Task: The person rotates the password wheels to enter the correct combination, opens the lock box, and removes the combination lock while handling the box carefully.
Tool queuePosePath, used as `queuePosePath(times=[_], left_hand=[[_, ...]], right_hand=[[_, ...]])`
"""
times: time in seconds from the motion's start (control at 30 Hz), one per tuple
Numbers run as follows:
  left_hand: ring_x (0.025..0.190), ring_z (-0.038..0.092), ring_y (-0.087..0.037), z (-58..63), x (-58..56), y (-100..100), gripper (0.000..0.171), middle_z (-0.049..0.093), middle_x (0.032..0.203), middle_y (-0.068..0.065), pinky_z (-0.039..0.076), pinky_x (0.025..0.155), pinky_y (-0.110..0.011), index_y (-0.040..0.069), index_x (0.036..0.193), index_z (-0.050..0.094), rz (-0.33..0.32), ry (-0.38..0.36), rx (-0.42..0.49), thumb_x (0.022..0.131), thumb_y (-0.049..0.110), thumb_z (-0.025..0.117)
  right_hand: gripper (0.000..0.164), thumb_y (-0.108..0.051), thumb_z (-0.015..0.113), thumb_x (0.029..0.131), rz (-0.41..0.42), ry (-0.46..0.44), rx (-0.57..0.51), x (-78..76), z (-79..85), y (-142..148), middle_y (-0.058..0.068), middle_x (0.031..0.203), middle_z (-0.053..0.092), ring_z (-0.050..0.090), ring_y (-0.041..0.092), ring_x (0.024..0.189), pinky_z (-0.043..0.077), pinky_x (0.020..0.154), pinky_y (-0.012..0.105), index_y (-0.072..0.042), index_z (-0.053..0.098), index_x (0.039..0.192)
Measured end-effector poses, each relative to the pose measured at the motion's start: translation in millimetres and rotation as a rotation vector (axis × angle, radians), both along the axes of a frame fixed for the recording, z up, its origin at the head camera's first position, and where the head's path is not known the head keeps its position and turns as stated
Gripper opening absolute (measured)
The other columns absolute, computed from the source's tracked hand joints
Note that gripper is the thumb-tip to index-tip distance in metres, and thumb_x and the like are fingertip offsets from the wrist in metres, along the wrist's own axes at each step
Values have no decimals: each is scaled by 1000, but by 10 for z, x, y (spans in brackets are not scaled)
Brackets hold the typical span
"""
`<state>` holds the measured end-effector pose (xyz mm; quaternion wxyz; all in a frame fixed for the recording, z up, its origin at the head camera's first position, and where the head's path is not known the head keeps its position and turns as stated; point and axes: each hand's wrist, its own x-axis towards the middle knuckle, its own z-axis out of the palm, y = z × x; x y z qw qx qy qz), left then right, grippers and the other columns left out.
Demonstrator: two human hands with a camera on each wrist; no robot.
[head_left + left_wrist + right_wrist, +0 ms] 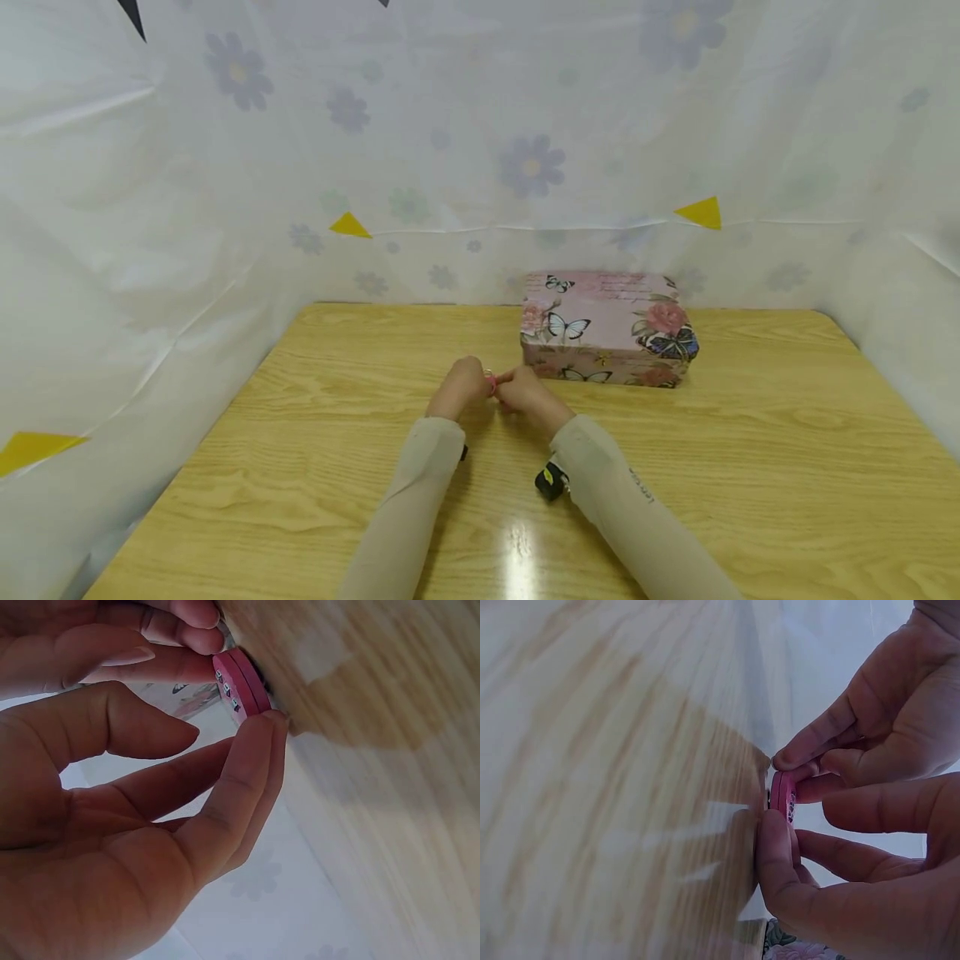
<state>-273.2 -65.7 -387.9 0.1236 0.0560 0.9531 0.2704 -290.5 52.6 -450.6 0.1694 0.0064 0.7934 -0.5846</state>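
Between both hands, low over the wooden table, is a small pink combination padlock with a row of number dials on its face. The left hand holds one end at its fingertips; its thumb stands apart from the lock in the left wrist view. At the other end, the fingertips of the right hand hold the lock, as the right wrist view shows. Part of a metal shackle shows above the pink body in the head view. Fingers cover much of the lock, and whether it touches the table I cannot tell.
A pink lidded box with butterflies and roses stands behind and right of the hands, near the table's back edge. Flower-printed white sheeting hangs behind the table and along both sides.
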Motion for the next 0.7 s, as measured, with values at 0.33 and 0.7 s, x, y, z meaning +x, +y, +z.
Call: queuePosePath(times=[0.33,0.7], left_hand=[[58,36,-15,-2,7,7,22,40,64,-3,32,51,-23,4,66,51,4,-29,15,86,-3,59],[60,39,-17,-15,10,3,24,42,67,-5,34,53,-25,3,66,50,8,-11,-11,88,0,59]], right_hand=[[31,3,51,87,5,-18,30,274,388,-2,6,84,55,51,13,67,51,61,22,13,61,114],[34,0,53,83,94,41,24,-108,-183,34,10,85,60,52,14,61,47,54,26,6,63,115]])
